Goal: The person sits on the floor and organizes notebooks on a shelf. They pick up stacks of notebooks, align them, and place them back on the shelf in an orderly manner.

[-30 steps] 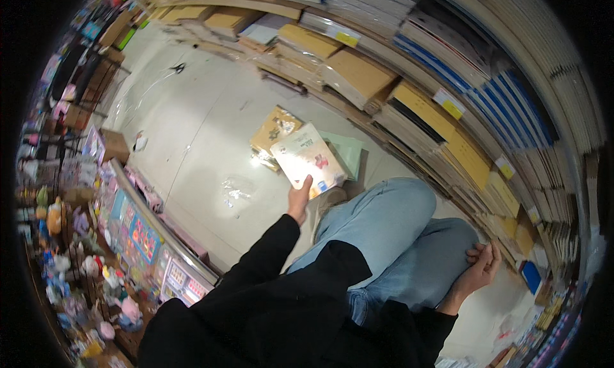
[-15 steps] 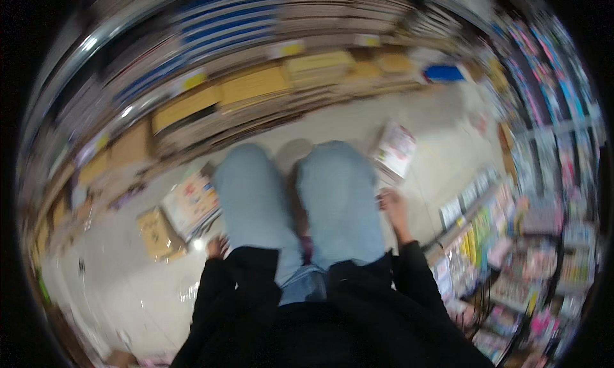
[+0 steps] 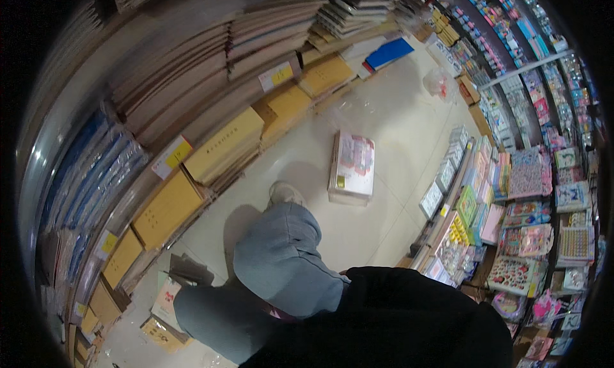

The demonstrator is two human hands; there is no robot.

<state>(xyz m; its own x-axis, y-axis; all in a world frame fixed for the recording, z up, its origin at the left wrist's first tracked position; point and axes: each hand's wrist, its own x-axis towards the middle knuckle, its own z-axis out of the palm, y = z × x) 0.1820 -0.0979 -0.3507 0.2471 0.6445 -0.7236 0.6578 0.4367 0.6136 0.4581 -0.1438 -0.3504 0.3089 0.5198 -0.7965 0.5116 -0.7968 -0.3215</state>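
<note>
Neither of my hands shows at this moment; a black sleeve and jacket [image 3: 396, 323] fill the lower right. My bent knees in blue jeans [image 3: 278, 253] reach over the floor, with a light shoe [image 3: 285, 192] beyond one knee. On the tiles ahead lies a stack of booklets [image 3: 355, 163] with a pink picture on its white top cover. Beside my left knee another pile of books [image 3: 167, 301] is partly hidden, next to a yellow-brown packet [image 3: 163, 335].
Along the left runs a low shelf with yellow-brown paper packs [image 3: 167, 211] and blue plastic-wrapped stacks [image 3: 96, 163] above. A blue folder [image 3: 389, 52] lies at the far end, near a crumpled clear bag [image 3: 438, 83]. Racks of colourful small stationery [image 3: 529, 173] line the right.
My view has swung to the right, and my body and knees have turned. Both hands, seen beside my knees before, are out of sight. The booklet stack now appears nearer the middle.
</note>
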